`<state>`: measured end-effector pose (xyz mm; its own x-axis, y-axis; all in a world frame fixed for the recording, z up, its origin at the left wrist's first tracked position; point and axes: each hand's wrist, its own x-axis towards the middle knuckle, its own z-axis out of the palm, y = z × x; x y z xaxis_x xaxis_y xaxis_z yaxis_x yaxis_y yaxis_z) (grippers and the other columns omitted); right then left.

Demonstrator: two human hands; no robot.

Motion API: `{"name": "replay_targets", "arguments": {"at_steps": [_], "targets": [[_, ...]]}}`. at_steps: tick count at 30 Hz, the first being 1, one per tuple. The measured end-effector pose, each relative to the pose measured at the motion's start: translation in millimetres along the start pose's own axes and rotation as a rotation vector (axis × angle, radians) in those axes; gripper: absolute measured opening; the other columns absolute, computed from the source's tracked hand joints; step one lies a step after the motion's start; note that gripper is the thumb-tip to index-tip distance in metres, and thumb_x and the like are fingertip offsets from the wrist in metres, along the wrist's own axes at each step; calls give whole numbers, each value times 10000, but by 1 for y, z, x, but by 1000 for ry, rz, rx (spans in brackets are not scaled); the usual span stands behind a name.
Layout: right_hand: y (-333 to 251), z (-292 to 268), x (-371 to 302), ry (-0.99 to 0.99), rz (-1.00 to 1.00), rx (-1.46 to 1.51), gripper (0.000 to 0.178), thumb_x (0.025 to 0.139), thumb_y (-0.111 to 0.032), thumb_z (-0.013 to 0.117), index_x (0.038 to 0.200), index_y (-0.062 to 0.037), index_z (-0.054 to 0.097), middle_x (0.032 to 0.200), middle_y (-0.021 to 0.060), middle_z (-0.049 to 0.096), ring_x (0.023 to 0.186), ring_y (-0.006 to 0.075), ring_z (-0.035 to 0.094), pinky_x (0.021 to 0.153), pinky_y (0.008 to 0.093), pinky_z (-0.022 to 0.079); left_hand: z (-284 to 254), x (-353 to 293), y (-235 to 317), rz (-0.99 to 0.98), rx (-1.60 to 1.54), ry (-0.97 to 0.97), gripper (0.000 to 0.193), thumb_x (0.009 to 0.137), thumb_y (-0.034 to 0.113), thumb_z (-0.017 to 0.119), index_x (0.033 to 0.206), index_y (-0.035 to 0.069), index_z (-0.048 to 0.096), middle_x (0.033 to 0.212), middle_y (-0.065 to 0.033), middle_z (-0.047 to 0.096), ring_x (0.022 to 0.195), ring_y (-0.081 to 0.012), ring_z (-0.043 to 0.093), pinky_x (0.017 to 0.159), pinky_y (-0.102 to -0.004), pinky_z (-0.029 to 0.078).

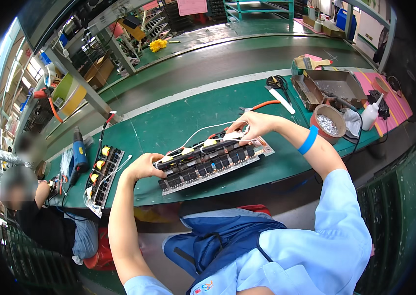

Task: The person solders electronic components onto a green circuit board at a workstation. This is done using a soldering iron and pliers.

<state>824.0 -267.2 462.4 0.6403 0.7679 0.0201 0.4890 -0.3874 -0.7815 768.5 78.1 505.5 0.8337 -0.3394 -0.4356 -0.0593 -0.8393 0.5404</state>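
A long circuit board (pixel 208 169) with rows of black components, yellow-and-white parts and white wires is held up over the front of the green bench, its component side tilted toward me. My left hand (pixel 142 167) grips its left end between thumb and fingers. At the other end, my right hand (pixel 254 125) is closed around the upper right corner, next to a white wire. Beyond the right hand lies a pair of pliers (pixel 262 105) with orange handles, close to a white stick-like tool (pixel 280 100).
A similar board (pixel 103 178) and a blue heat gun (pixel 80 151) lie left. At right are a metal tray (pixel 333 83), a tub of small silvery parts (pixel 329 123), a white squeeze bottle (pixel 372 113) and a brush (pixel 312 62). A co-worker (pixel 45 216) sits at far left.
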Motion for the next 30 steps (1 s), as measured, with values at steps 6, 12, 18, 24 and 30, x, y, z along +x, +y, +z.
{"name": "replay_targets", "arguments": {"at_steps": [6,12,18,24,30], "targets": [[-15,30,-16,485,-435,-647,476,525,-118,668,981,-78,536,940,122,516,857,291,518,741,378,434,27,-3,-14,244,451,653,619,539,102,670,1095,40,404,1072,-143,494,908,-314,527,737,-382,442],[-18,55,-19,728,-587,-1041,296,621,-139,609,909,-203,592,900,80,464,826,233,473,738,358,385,60,7,-35,344,588,1019,562,533,-74,539,1069,32,409,1094,-133,465,629,-300,558,563,-361,462],[-17,69,-32,712,-650,-1012,271,632,-141,604,898,-197,607,906,68,453,806,218,457,686,328,399,73,-32,-8,342,630,994,553,566,-45,563,1097,13,423,1113,-180,421,811,-324,512,690,-367,423],[-18,76,-33,731,-669,-980,282,611,-141,638,887,-194,610,903,60,448,775,203,447,642,316,391,109,-58,36,234,-1286,404,414,850,170,484,1185,-46,368,1098,-190,495,968,-231,530,786,-301,448],[-13,82,-36,769,-652,-1041,282,600,-179,652,872,-239,608,925,37,453,810,185,439,702,319,374,123,-26,55,246,-1737,281,470,864,222,440,1233,-29,293,1222,-211,389,1101,-280,429,894,-381,372]]}}
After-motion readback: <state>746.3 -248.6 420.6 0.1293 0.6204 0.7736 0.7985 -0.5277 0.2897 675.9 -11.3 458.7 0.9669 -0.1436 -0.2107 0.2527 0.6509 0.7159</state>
